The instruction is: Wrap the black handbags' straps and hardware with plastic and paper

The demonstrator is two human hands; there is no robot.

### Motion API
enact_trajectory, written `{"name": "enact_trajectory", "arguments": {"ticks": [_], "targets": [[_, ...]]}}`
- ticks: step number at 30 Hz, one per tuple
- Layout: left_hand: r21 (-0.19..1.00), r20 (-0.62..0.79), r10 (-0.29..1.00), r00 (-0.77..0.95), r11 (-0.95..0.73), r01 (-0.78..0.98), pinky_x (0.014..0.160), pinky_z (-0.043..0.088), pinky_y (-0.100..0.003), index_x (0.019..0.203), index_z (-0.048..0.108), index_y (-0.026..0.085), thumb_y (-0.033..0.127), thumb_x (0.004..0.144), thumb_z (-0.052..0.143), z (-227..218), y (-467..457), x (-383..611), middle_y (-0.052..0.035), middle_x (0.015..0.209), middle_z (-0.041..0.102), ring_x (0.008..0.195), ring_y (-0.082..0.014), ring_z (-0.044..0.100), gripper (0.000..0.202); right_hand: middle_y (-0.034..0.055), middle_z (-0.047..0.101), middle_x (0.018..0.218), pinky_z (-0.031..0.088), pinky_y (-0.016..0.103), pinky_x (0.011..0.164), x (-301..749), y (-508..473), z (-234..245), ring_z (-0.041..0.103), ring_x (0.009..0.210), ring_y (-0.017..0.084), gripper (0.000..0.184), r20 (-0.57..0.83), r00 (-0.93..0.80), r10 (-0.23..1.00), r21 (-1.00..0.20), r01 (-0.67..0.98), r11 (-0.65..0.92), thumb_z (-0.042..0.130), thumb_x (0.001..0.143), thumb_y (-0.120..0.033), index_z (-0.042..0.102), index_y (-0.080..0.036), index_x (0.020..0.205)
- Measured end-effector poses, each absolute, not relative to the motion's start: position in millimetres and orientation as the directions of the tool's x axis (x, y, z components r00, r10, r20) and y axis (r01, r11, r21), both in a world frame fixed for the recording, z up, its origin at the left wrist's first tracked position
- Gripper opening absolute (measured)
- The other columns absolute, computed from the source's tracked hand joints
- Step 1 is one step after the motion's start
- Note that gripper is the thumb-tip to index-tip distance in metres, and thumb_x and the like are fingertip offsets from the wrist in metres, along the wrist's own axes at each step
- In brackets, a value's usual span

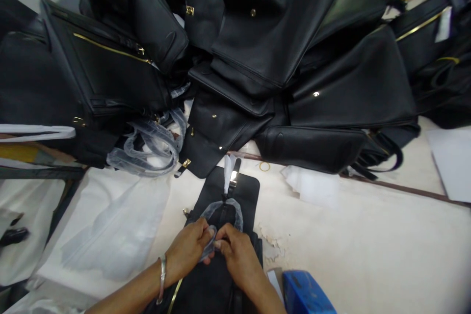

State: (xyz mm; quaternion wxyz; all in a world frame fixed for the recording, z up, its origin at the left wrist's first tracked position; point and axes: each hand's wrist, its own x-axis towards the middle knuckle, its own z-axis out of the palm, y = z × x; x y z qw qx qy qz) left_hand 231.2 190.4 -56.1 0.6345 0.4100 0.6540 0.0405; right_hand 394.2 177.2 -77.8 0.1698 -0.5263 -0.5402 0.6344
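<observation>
A black bag [200, 287] with a gold zipper lies on the pale table in front of me, its flap [248, 194] spread out away from me. A gold-coloured buckle [234, 176] and a white strip [228, 174] show at the flap's far end. Clear plastic wrap [237, 211] loops around the bag's handle. My left hand [189, 248], with a silver bangle above the wrist, is closed on the plastic wrap. Fingertips of my right hand [235, 250] pinch the same wrap close beside it. Exactly how the wrap runs between the fingers is hidden.
Several black bags [261, 39] are heaped along the back. A coil of clear plastic [147, 147] lies at the left of the heap. Thin translucent sheets [117, 230] rest on the table's left. A blue box [307, 292] stands by my right forearm. White paper [312, 186] lies farther back.
</observation>
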Motion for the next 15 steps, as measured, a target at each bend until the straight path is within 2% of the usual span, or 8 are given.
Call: {"name": "enact_trajectory", "arguments": {"ticks": [6, 10, 12, 15], "targets": [[0.595, -0.785, 0.594, 0.175, 0.645, 0.48, 0.046, 0.045, -0.024, 0.08, 0.046, 0.02, 0.046, 0.091, 0.038, -57.0, 188.6, 228.6, 0.0, 0.065, 0.067, 0.05, -0.0173, 0.065, 0.029, -0.0005, 0.067, 0.081, 0.042, 0.023, 0.071, 394.1, 181.4, -73.7, 0.063, 0.078, 0.015, 0.011, -0.48, -0.405, 0.778, -0.867, 0.353, -0.351, 0.051, 0.088, -0.017, 0.061, -0.021, 0.093], [0.602, -0.791, 0.573, 0.215, 0.665, 0.442, 0.044, 0.044, -0.023, 0.08, 0.044, 0.021, 0.05, 0.089, 0.039, -56.4, 187.3, 224.3, -0.0003, 0.064, 0.067, 0.05, -0.0177, 0.065, 0.031, -0.0015, 0.065, 0.076, 0.038, 0.022, 0.065, 392.2, 184.1, -71.3, 0.06, 0.073, 0.014, 0.008, -0.505, -0.391, 0.769, -0.837, 0.441, -0.325, 0.059, 0.083, -0.017, 0.061, -0.02, 0.076], [0.599, -0.794, 0.564, 0.224, 0.668, 0.441, 0.044, 0.044, -0.023, 0.079, 0.044, 0.021, 0.052, 0.088, 0.038, -56.8, 187.4, 221.4, -0.0007, 0.065, 0.067, 0.05, -0.0178, 0.065, 0.033, -0.0025, 0.063, 0.073, 0.037, 0.021, 0.063, 391.9, 183.7, -69.7, 0.058, 0.07, 0.013, 0.008, -0.512, -0.382, 0.769, -0.832, 0.444, -0.334, 0.06, 0.081, -0.016, 0.061, -0.02, 0.074], [0.59, -0.792, 0.561, 0.242, 0.599, 0.541, 0.043, 0.042, -0.023, 0.077, 0.046, 0.02, 0.051, 0.09, 0.034, -56.8, 189.7, 217.0, -0.0009, 0.062, 0.065, 0.05, -0.0175, 0.064, 0.035, -0.0035, 0.062, 0.071, 0.036, 0.021, 0.063, 392.3, 179.4, -65.6, 0.057, 0.07, 0.012, 0.01, -0.5, -0.36, 0.788, -0.843, 0.413, -0.346, 0.058, 0.082, -0.016, 0.061, -0.02, 0.074]]}}
